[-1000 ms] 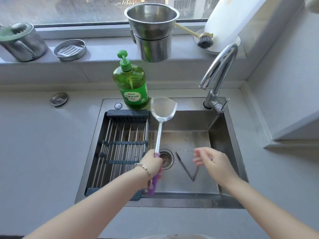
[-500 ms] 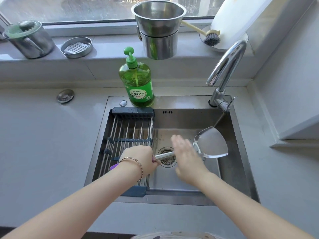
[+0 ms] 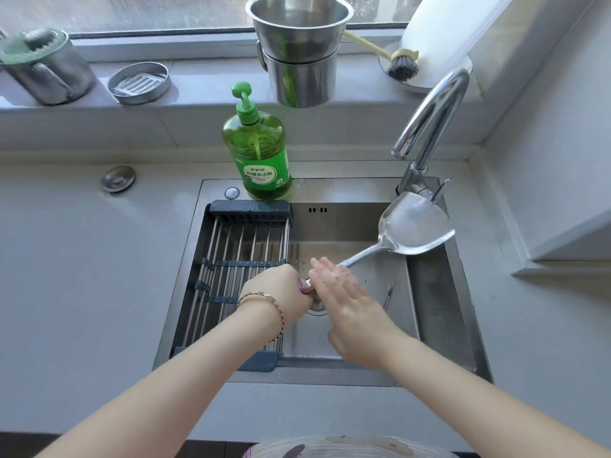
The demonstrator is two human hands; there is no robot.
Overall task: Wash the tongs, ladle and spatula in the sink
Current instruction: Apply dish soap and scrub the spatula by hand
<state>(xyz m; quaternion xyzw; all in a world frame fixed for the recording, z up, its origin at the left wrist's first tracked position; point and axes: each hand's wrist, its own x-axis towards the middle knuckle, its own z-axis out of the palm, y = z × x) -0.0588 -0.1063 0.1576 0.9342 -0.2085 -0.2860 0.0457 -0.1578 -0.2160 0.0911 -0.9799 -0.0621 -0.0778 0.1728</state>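
My left hand (image 3: 281, 287) grips the purple handle end of a steel spatula over the sink (image 3: 439, 309). The spatula's blade (image 3: 415, 228) points up and to the right, under the tap (image 3: 429, 117). My right hand (image 3: 347, 302) lies on the spatula's shaft with its fingers straight, just right of my left hand. A small part of the metal tongs (image 3: 388, 294) shows on the sink floor beside my right hand; the rest is hidden. No ladle is visible.
A drying rack (image 3: 231, 259) spans the sink's left half. A green dish soap bottle (image 3: 256, 150) stands on the back rim. On the windowsill are stacked steel pots (image 3: 299, 47), a lidded pot (image 3: 43, 66), a round dish (image 3: 139, 82) and a brush (image 3: 401, 66).
The spatula swung from upright at the sink's left to pointing right under the tap. My right hand moved left onto its shaft and now covers most of the tongs.
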